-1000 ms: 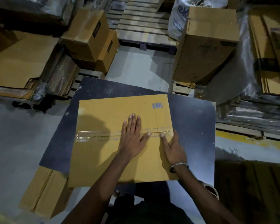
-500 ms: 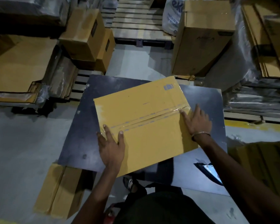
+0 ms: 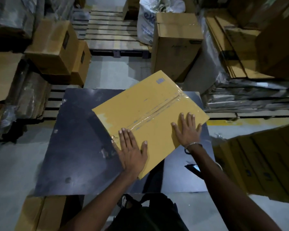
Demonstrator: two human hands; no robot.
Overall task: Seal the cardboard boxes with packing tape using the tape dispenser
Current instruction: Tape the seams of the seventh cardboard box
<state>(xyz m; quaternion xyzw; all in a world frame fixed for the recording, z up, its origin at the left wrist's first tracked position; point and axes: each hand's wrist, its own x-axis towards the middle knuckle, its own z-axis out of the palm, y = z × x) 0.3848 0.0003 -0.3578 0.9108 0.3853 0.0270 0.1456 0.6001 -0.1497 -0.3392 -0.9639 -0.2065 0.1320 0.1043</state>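
Observation:
A yellow-brown cardboard box [image 3: 145,100] lies turned at an angle on the dark table [image 3: 73,139], reaching past the table's far right corner. Clear tape [image 3: 157,112] runs along its middle seam. My left hand [image 3: 132,150] lies flat over the box's near left edge, at the tape's end, fingers spread. My right hand [image 3: 187,129] presses flat on the box's near right part, a bracelet on the wrist. A small dark object [image 3: 193,168] lies on the table beside my right forearm; I cannot tell whether it is the tape dispenser.
Stacked cardboard boxes [image 3: 57,47] stand at the far left, a tall box [image 3: 175,47] and a white sack [image 3: 147,25] behind the table. A wooden pallet [image 3: 112,32] lies beyond. Flat cartons [image 3: 264,164] lean at the right; another carton [image 3: 40,212] sits below the table's left.
The box has turned further counterclockwise and slid toward the far right. Both hands have shifted along with it: the left to the near corner, the right onto the top.

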